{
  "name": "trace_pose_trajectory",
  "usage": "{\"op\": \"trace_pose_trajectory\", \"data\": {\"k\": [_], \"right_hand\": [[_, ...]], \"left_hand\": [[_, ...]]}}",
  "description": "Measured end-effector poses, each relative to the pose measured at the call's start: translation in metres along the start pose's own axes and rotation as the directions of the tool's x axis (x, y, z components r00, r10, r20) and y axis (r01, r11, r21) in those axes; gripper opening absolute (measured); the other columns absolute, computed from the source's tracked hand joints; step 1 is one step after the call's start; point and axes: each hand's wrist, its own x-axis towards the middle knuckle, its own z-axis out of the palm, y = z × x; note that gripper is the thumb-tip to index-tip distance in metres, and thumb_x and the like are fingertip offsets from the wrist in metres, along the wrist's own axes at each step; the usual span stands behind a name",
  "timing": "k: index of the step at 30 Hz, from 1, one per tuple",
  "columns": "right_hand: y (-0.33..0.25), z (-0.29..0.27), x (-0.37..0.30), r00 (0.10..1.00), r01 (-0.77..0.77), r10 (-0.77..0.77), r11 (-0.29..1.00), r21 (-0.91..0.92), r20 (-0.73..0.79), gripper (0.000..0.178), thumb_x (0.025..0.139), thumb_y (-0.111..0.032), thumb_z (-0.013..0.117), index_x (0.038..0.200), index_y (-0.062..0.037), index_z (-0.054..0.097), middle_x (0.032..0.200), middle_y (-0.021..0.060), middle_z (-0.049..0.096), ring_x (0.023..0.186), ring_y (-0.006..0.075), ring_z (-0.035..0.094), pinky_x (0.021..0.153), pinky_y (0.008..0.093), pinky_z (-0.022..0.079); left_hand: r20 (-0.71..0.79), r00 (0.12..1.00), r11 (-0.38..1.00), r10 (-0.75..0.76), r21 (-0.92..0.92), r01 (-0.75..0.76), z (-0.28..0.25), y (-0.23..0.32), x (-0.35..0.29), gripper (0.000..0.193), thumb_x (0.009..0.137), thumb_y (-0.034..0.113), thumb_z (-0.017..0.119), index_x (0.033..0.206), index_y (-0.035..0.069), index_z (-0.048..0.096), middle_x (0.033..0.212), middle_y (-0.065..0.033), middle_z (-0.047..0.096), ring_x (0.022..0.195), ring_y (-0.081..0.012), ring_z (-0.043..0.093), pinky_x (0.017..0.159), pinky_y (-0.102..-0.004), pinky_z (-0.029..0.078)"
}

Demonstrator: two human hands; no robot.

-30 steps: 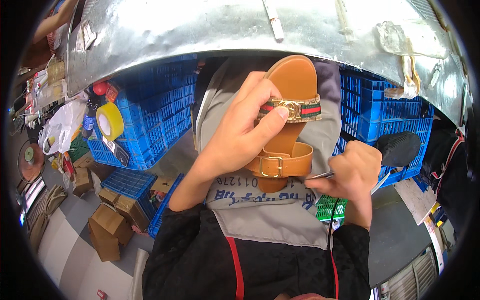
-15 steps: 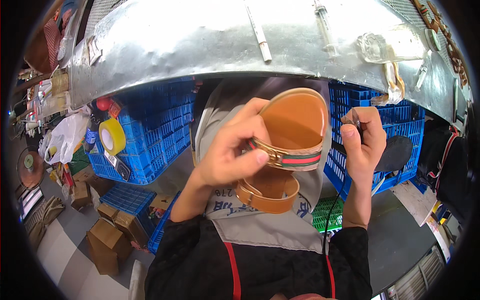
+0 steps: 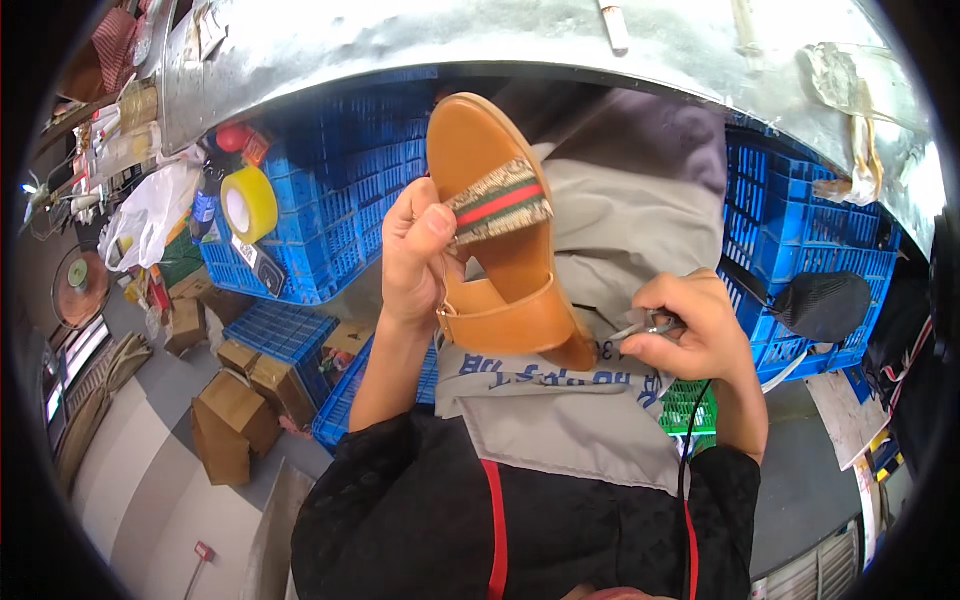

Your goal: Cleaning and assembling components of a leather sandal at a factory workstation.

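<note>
We see a tan sandal [image 3: 513, 262], its mottled beige strap [image 3: 500, 203] striped green and red, and a grey apron [image 3: 635, 225] printed blue.

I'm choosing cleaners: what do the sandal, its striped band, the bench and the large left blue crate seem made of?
Sandal: smooth tan leather or imitation, judging by its soft sheen.
Striped band: probably woven fabric, from its mottled texture.
Bench: likely sheet metal, silvery with glare.
Large left blue crate: probably moulded plastic, from its even colour and slotted walls.
</note>
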Motion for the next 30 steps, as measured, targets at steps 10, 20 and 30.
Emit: {"op": "trace_pose_trajectory", "data": {"k": [10, 20, 30], "right_hand": [[0.007, 0.020, -0.003, 0.976, -0.064, 0.085, 0.992, -0.106, 0.201, 0.033, 0.084, -0.032, 0.084, 0.085, -0.0077, 0.062, 0.056, 0.0067, 0.056, 0.044, 0.0252, 0.054, 0.046, 0.0329, 0.039], [0.004, 0.021, -0.013, 0.974, -0.136, 0.150, 0.986, -0.094, 0.171, 0.033, 0.087, -0.036, 0.079, 0.087, -0.0082, 0.061, 0.060, 0.0069, 0.061, 0.048, 0.0273, 0.059, 0.046, 0.0359, 0.042], [-0.011, 0.026, -0.018, 0.982, 0.000, 0.064, 0.940, -0.342, 0.175, 0.033, 0.088, -0.038, 0.075, 0.081, -0.0110, 0.057, 0.064, 0.0030, 0.059, 0.055, 0.0236, 0.061, 0.047, 0.0352, 0.043]], "left_hand": [[-0.279, 0.958, 0.995, -0.068, 0.050, 0.086, -0.016, -0.019, -0.004, 0.022, 0.102, 0.015, 0.064, 0.084, 0.011, 0.052, 0.089, -0.0045, 0.065, 0.080, -0.0101, 0.063, 0.073, -0.0274, 0.054], [-0.246, 0.962, 0.814, -0.121, 0.530, 0.238, -0.028, -0.005, 0.005, 0.036, 0.102, 0.036, 0.066, 0.077, 0.011, 0.056, 0.072, 0.0051, 0.050, 0.066, -0.0023, 0.045, 0.059, -0.0195, 0.038], [-0.363, 0.913, 0.389, -0.185, 0.826, 0.407, -0.008, 0.014, 0.015, 0.054, 0.095, 0.054, 0.068, 0.092, 0.000, 0.073, 0.064, -0.0011, 0.063, 0.049, -0.0061, 0.055, 0.047, -0.0209, 0.044]]}}
